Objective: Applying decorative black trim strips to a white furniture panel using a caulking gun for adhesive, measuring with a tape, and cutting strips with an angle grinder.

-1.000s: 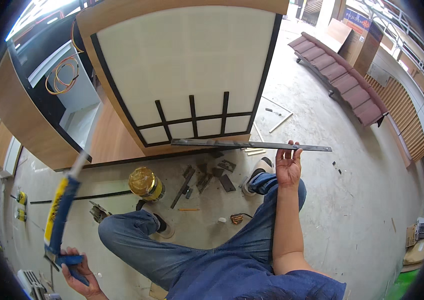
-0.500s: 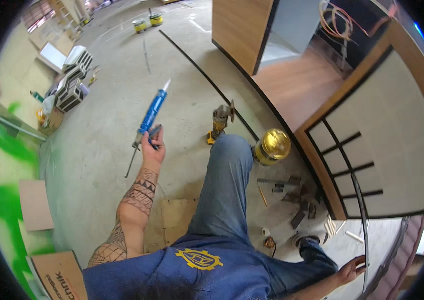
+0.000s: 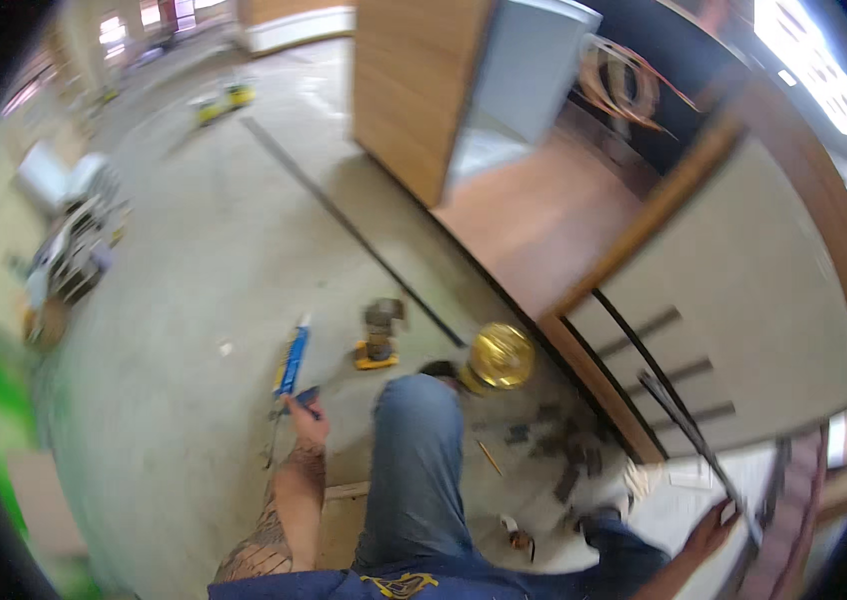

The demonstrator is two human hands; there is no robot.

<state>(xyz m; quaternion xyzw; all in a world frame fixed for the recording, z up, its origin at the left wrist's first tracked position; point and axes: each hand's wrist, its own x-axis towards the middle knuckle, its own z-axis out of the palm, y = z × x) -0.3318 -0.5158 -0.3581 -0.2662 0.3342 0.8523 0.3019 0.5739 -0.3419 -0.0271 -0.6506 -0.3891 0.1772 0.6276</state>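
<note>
My left hand (image 3: 308,424) is closed round the handle of a blue caulking gun (image 3: 293,362), held over the floor left of my raised knee with its tip pointing away from me. At the lower right, my right hand (image 3: 712,528) grips a long, thin dark strip (image 3: 692,436). The strip's far end lies across a cream panel (image 3: 764,300) in a wooden frame. Other black strips (image 3: 660,334) sit on that panel. Motion blur hides fine detail, and I cannot tell whether the held strip touches the panel.
A yellow-based cordless power tool (image 3: 378,335) stands on the floor ahead of my knee, near a gold-topped can (image 3: 502,357). A long black strip (image 3: 344,225) runs along the floor beside the wooden cabinet (image 3: 422,95). Dark offcuts (image 3: 569,470) and a pencil (image 3: 490,457) lie right of my leg.
The view has shifted, so floor items appear lower. My left hand with the caulking gun now shows nearer my knee, the gun more upright. My right hand still holds the strip.
</note>
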